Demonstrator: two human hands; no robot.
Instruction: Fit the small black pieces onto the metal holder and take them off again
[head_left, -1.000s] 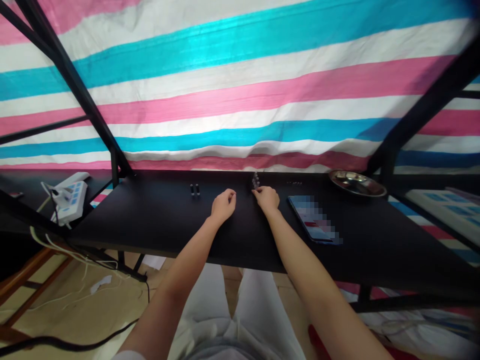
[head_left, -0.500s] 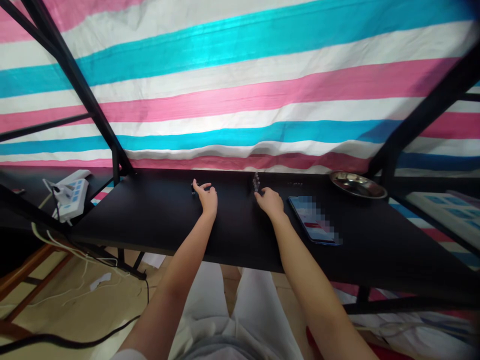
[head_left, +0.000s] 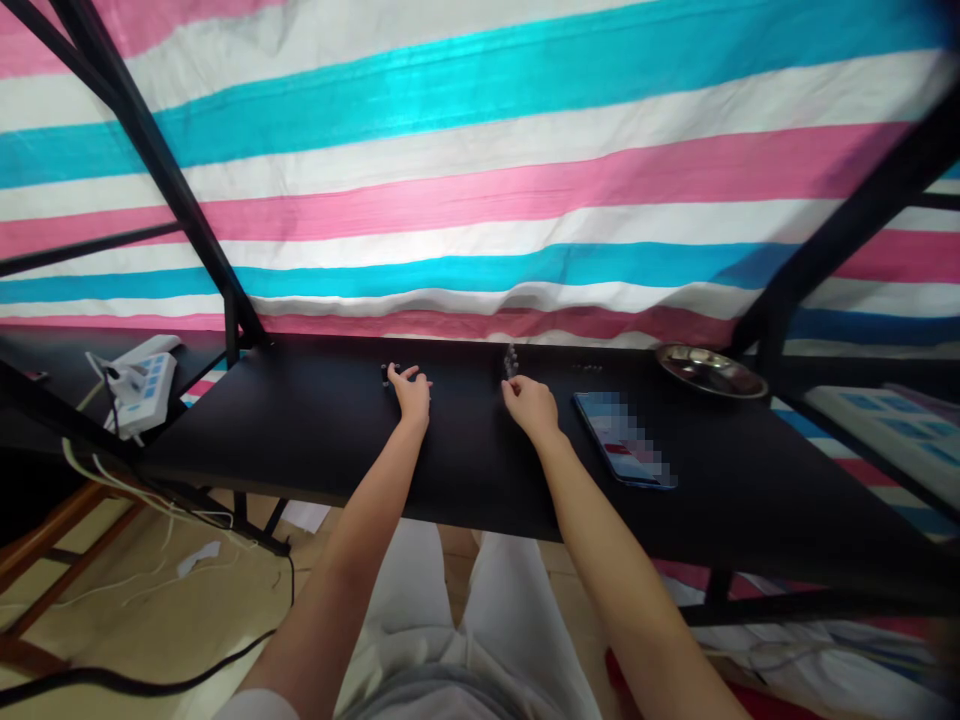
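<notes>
1. Clock directions read with 12 pointing away from the person, across the black tabletop (head_left: 480,465).
2. The left hand (head_left: 412,395) is over the table, thumb and forefinger parted. At its 10 o'clock, beside the thumb, a small dark cylinder with pale ends (head_left: 385,376) is partly visible; the hand hides what lies beyond. Whether the fingers grip anything, I cannot tell.
3. The right hand (head_left: 531,405) is at the left hand's 3 o'clock, well apart from it. Its thumb and forefinger come narrowly together at the near end of an upright cluster of small grey pieces (head_left: 511,360), which rises at its 11 o'clock. Whether they pinch a piece is too small to make out.
4. A short row of tiny pale bits (head_left: 589,367) lies at the right hand's 2 o'clock.
5. A smartphone (head_left: 619,440), screen up and pixelated, rests at the right hand's 4 o'clock.
6. At the phone's 2 o'clock sits a shiny round metal dish (head_left: 712,371).
7. Far off at the left hand's 9 o'clock, a white power strip (head_left: 154,390) lies with something plugged in.
8. At 12 o'clock, a pink, blue and white striped sheet (head_left: 480,200) hangs behind the tabletop.
</notes>
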